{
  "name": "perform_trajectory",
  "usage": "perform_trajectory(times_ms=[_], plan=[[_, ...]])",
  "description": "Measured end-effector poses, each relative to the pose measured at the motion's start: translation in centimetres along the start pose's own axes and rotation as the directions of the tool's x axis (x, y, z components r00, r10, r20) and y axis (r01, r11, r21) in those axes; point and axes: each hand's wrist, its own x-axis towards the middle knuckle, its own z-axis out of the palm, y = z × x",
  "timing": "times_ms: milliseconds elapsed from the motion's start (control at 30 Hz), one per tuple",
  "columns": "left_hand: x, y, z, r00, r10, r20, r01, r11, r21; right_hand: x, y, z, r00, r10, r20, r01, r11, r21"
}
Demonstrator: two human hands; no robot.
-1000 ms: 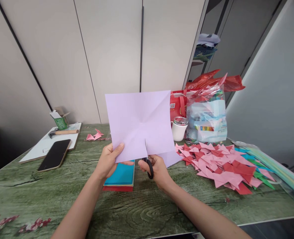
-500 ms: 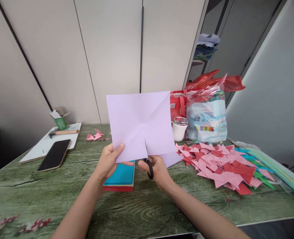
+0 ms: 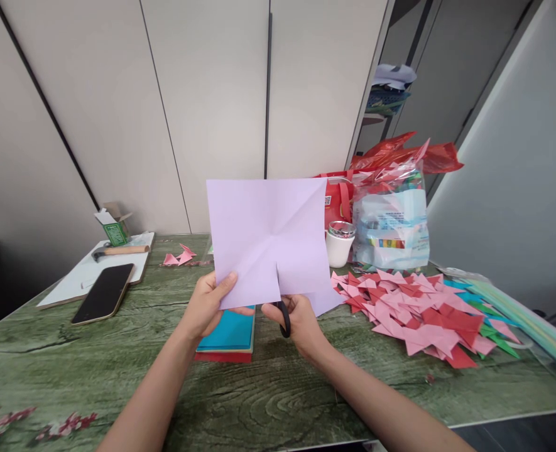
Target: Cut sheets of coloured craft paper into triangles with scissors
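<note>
My left hand [image 3: 210, 304] pinches the lower left edge of a creased sheet of lilac paper [image 3: 263, 220], thumb in front and fingers behind, holding it up above the table. In my right hand [image 3: 299, 320] are black-handled scissors [image 3: 284, 320], closed around the handle at the paper's bottom edge. A short slit runs up from that edge, with a blade partly showing in it. Another lilac sheet [image 3: 325, 301] lies behind on the table. Below the raised paper sits a stack of coloured paper [image 3: 225, 333], blue on top and red at the bottom.
To the right spreads a pile of folded pink and red paper pieces [image 3: 414, 307]. Behind it stand a white jar [image 3: 340, 243], a red bag [image 3: 338, 201] and a filled plastic bag [image 3: 391, 220]. On the left are a phone [image 3: 103, 294], a hammer [image 3: 120, 250] and a small green box [image 3: 114, 229].
The lilac sheet has shifted slightly right and its top edge sits a little lower and more level. Both hands keep their grip, almost in place.
</note>
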Motion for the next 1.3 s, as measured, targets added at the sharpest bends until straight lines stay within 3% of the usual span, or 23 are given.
perform_trajectory(times_ms=[1300], plan=[[0.08, -0.3, -0.1, 1.0, -0.006, 0.01, 0.006, 1.0, 0.0, 0.06, 0.27, -0.06, 1.0, -0.005, -0.01, 0.005, 1.0, -0.006]])
